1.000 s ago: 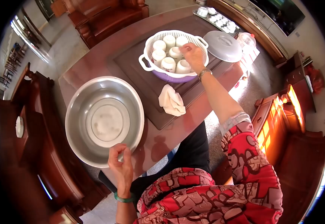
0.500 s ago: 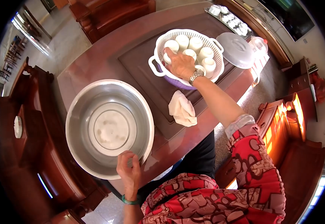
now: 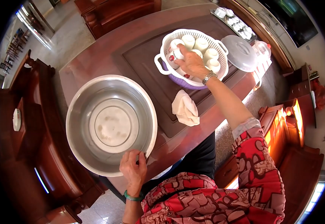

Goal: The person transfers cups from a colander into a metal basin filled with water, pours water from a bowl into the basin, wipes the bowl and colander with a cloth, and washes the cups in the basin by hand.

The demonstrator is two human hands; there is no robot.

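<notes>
Bench, head view: reddish wood (image 3: 86, 65).
Cup: 1, white, in the colander (image 3: 197, 34), just left of the right hand (image 3: 193, 66), the nearer hand.
Right fingers: pinching that cup (image 3: 173, 58).
Left hand (image 3: 133, 168): fingers curled at the basin (image 3: 114, 125); cannot tell whether gripping.

From my viewpoint, the basin (image 3: 112, 140) sits on the near left of the table (image 3: 95, 48). Beyond it to the right, I see the basket (image 3: 166, 41) with cups (image 3: 201, 44) in it. The cloth (image 3: 186, 108) lies before the basket, right of the basin. The lid (image 3: 239, 53) is right of the basket, with the tray (image 3: 231, 20) behind it.
</notes>
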